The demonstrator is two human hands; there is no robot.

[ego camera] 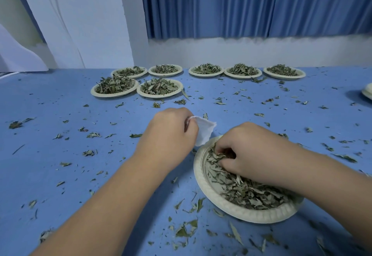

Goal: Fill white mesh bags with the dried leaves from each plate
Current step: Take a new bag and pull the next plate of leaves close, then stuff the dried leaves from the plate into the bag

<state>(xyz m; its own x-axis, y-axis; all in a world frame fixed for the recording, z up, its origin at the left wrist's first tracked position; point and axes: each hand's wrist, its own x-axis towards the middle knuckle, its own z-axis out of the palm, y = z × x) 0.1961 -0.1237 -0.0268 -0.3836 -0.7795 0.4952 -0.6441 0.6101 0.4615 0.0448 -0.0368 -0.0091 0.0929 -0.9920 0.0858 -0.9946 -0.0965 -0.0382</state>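
Dried leaves (247,191) fill the round, ridged paper plate (199,175) nearest me on a matte blue table (60,165) strewn with crumbs. More heaped plates (244,76) sit by pleated blue curtains (241,4). My left hand (171,133) pinches a limp white mesh bag (205,131) beside the plate's rim; my right hand (247,149) curls around some leaves.

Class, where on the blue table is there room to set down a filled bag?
Left of the left hand: blue table, only leaf scraps. Crowded: seven far cream paper plates of leaves; the near plate under the right hand.
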